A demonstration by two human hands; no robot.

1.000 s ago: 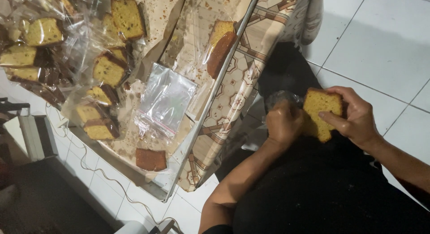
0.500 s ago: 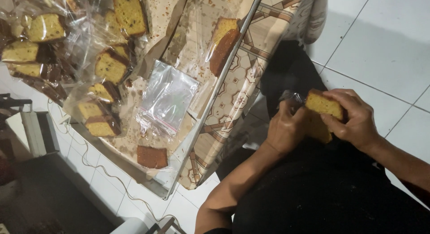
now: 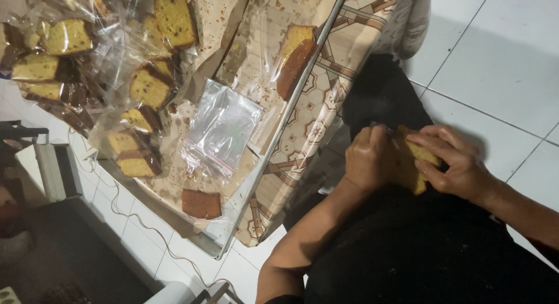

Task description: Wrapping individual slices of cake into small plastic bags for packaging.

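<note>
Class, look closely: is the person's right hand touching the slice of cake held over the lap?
Touching. The head view shows the right hand with fingers wrapped over the cake slice.

We hold both hands together over our lap. Our left hand [image 3: 368,164] is curled, knuckles up, fingers folded inward. Our right hand [image 3: 460,167] faces it, fingers stretched toward the left and pinching lightly. Both forearms are bare and angle in from the lower edge, wrists bent.

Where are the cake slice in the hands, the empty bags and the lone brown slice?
Cake slice [image 3: 420,164], head view, its yellow face.
Empty bags [image 3: 224,126], head view, stack's middle.
Brown slice [image 3: 201,203], head view, its top.
</note>
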